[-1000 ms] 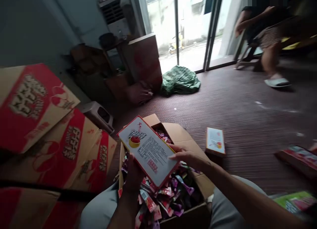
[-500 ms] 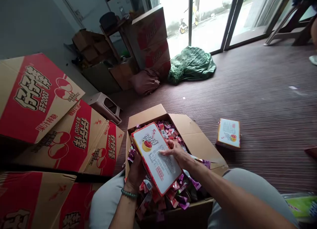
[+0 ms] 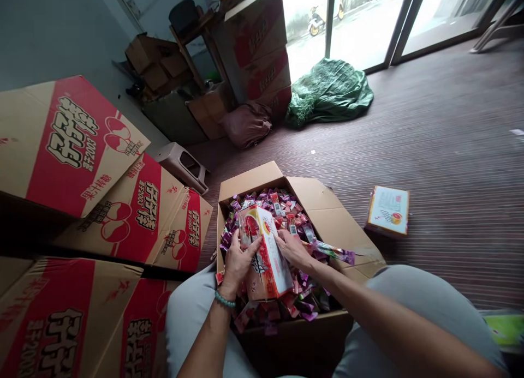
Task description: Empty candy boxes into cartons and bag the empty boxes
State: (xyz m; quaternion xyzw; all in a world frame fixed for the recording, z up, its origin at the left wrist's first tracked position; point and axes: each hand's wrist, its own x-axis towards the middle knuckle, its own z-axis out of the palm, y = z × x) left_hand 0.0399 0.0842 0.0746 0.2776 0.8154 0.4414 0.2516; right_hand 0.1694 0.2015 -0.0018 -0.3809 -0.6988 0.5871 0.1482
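Observation:
Between my two hands is a printed candy box [image 3: 268, 263], tilted so that its colourful front and a white side both show. My left hand [image 3: 239, 261] grips the front and left edge, thumb across the printed face. On the other side, my right hand [image 3: 292, 250] presses its fingers against the white panel. Below the box stands an open cardboard carton [image 3: 256, 176], filled with small wrapped candies [image 3: 301, 225] in purple and red wrappers. The carton sits between my knees with flaps folded outward. Its lower contents are hidden.
Large red-and-brown cartons [image 3: 135, 209] are stacked at my left. A second candy box [image 3: 388, 209] lies on the floor to the right. Ahead are a plastic stool [image 3: 184, 162], a brown sack [image 3: 248, 124] and a green sack [image 3: 329, 91] by the glass door.
The candy box has been turned, from its white back facing up to its printed front showing. My left hand has come round onto the front. The view has shifted slightly.

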